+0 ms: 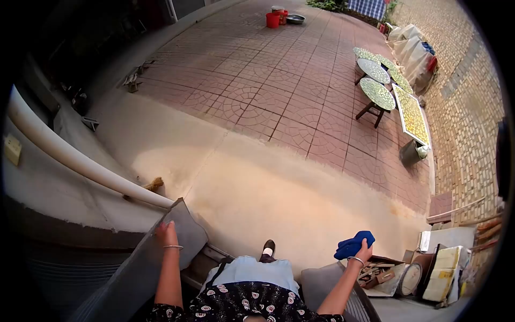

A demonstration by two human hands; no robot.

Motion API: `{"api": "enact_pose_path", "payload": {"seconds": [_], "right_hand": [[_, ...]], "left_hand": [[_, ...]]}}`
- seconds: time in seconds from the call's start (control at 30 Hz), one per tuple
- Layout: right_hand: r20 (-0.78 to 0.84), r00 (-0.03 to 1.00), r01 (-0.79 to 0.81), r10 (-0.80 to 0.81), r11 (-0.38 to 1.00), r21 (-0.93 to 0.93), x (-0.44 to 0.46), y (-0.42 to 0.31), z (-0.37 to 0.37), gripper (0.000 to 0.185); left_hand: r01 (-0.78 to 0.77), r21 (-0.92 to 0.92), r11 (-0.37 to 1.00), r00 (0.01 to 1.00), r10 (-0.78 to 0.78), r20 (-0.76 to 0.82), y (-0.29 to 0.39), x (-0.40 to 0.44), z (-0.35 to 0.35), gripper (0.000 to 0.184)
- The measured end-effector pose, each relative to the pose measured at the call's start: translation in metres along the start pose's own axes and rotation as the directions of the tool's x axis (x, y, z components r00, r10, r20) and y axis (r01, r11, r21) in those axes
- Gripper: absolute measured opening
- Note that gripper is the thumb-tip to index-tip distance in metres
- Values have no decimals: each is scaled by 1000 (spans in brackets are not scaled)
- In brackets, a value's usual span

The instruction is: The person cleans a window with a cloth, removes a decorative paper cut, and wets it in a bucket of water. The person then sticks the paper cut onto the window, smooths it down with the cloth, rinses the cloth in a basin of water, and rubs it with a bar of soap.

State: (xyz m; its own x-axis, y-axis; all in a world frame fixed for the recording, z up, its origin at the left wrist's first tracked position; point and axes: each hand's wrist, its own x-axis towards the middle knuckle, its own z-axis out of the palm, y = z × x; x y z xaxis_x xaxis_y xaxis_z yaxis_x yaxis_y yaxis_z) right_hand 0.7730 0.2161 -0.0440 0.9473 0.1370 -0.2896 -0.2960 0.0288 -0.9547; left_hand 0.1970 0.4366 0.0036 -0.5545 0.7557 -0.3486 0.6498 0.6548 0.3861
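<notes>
At the lower left, my left hand (167, 233) is at a grey door curtain (189, 231), its fingers curled against the sheet and slightly blurred. The curtain bulges out to the right of that wrist. My right hand (365, 252) is raised at the lower right, closed around a folded dark blue cloth item (354, 244); whether it is a cap or gloves I cannot make out. Another grey curtain panel (321, 280) hangs beside my right forearm. A bracelet shows on each wrist.
One shoe (269, 247) stands on the concrete step ahead. Boxes and scrap (442, 273) are piled at right. Farther off are round drying trays (377, 93) on stools, a rectangular tray (411, 114), a bin (412, 153) and red buckets (272, 20). A white pipe (80, 161) runs along the left.
</notes>
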Motion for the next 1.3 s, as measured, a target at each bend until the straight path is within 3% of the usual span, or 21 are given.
{"api": "enact_pose_path", "payload": {"seconds": [0.03,0.1,0.13,0.23,0.33,0.47,0.77,0.9,0.97,1.03,1.13,1.3], "right_hand": [[52,998,-37,35,998,44,2,0,20,25],[214,977,-8,4,1000,16,10,-1,58,22],[264,965,-15,11,1000,14,6,4,79,21],[433,898,-62,74,997,-43,4,6,150,21],[536,837,-64,109,993,-102,-6,12,219,22],[657,738,-61,155,985,-164,-46,31,293,21],[804,566,55,181,965,-256,-100,23,454,20],[842,503,134,193,946,-296,-106,52,502,20],[875,425,102,233,948,-303,-118,53,538,24],[880,409,219,240,911,-350,-113,70,575,24],[935,289,293,206,911,-291,-112,102,634,24],[937,125,305,327,886,-350,-138,126,734,22]], "left_hand": [[66,-265,962,998,-66,10,-7,4,7,63],[171,-722,670,983,-166,78,-22,8,41,65],[311,-728,611,950,-226,217,0,-15,20,73],[482,-867,131,863,-242,443,-23,16,52,85],[515,-857,2,846,-164,508,-31,34,70,87],[446,-888,-113,849,-260,460,-39,80,81,79],[355,-910,-214,843,-347,410,-13,159,79,72],[339,-924,-174,854,-355,380,2,192,74,65],[337,-928,-160,849,-375,373,24,211,68,58],[341,-930,-140,848,-382,368,41,224,69,56],[351,-933,-80,848,-396,352,63,236,76,54],[440,-897,-55,782,-468,412,81,251,88,49]]}}
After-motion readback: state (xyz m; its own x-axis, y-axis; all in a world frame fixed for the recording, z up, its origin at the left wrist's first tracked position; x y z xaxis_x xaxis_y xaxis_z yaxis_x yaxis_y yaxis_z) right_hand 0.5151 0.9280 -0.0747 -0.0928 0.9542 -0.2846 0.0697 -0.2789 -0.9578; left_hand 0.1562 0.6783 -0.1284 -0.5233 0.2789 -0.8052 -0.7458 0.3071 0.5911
